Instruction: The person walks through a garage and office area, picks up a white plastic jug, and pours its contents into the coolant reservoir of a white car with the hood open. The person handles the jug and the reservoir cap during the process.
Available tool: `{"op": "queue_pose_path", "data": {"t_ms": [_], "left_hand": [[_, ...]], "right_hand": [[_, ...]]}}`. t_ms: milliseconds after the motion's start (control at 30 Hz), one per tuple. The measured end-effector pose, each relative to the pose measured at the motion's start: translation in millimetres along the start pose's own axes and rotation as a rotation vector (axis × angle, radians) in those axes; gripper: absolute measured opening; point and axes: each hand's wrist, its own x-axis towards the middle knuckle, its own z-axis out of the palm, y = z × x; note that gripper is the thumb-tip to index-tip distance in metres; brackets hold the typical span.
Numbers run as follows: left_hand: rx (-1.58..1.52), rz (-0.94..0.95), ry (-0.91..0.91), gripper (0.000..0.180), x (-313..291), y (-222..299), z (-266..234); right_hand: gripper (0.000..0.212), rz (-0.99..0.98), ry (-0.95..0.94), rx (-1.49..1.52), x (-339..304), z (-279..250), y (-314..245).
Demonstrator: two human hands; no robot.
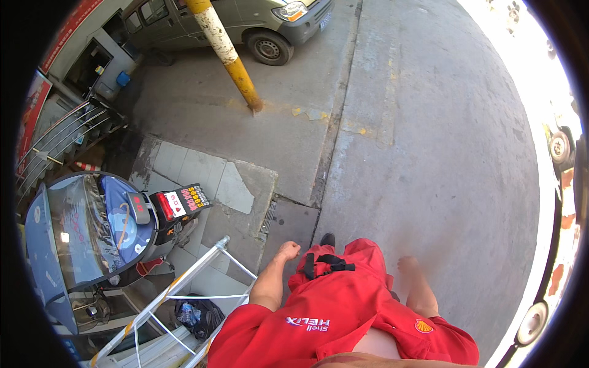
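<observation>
My left hand (288,250) hangs in front of my left side with its fingers curled in, and I see nothing in it. To my right, my right hand (407,265) is smeared by motion, so its fingers cannot be made out. Between them is my red work suit (343,288), with a black strap and buckle at the waist. One dark shoe (328,239) shows ahead on the pavement. Nearest to my left arm stands a white metal frame (211,253) with crossbars, apart from the hand.
A scooter with a blue canopy (55,257) stands at left, near a black plastic bag (208,316). A yellow and white pole (224,49) rises ahead before a parked van (245,24). Metal railings (61,138) line the far left; a drain grate (269,216) lies ahead.
</observation>
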Motion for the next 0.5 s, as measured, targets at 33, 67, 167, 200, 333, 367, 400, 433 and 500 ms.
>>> {"op": "queue_pose_path", "data": {"t_ms": [33, 67, 167, 200, 333, 367, 400, 433, 500], "left_hand": [[0.037, 0.097, 0.068, 0.030, 20, 53, -24], [0.121, 0.178, 0.115, 0.033, 43, 107, -51], [0.129, 0.313, 0.254, 0.033, 107, 244, -108], [0.118, 0.347, 0.288, 0.033, 126, 280, -120], [0.079, 0.308, 0.309, 0.031, 188, 383, -149], [0.066, 0.266, 0.298, 0.031, 197, 398, -148], [0.104, 0.225, 0.278, 0.031, 206, 413, -148], [0.134, 0.118, 0.203, 0.032, 212, 423, -144], [0.202, 0.036, 0.085, 0.032, 224, 443, -136]], "right_hand": [[0.020, 0.002, -0.012, 0.106, 12, -18, 9], [0.017, 0.068, -0.046, 0.271, 26, -30, 12], [0.014, 0.217, -0.028, 0.488, 60, -67, 5], [0.016, 0.163, -0.016, 0.257, 72, -76, -5], [0.016, 0.337, -0.003, 0.326, 132, -130, -108], [0.016, 0.349, -0.010, 0.343, 149, -149, -144], [0.016, 0.344, -0.003, 0.356, 170, -169, -192], [0.016, 0.327, 0.006, 0.364, 189, -190, -239], [0.016, 0.259, 0.085, 0.295, 230, -230, -355]]}}
